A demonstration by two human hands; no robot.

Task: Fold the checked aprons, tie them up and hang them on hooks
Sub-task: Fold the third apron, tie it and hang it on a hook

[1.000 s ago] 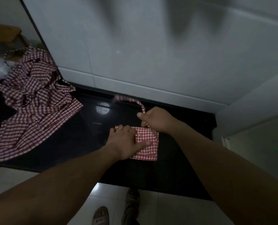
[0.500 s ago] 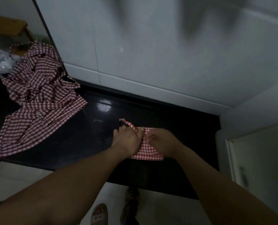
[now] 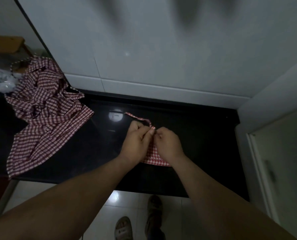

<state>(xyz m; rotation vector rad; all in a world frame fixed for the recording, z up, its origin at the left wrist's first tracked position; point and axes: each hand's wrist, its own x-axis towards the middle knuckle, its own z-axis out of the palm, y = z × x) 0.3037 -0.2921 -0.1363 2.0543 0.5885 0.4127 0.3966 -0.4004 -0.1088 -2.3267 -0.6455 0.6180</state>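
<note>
Now strap [image 3: 137,118] lowered, left hand [image 3: 137,144], right hand [image 3: 168,144] pinching

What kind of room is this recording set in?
Probably a home kitchen or utility corner: a glossy black counter against a pale tiled wall, white floor tiles, and a heap of checked aprons on it, left of the folded apron being tied.

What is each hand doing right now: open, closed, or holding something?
Left hand: closed, pinching the apron strap.
Right hand: closed, gripping the folded apron at its top.
</note>
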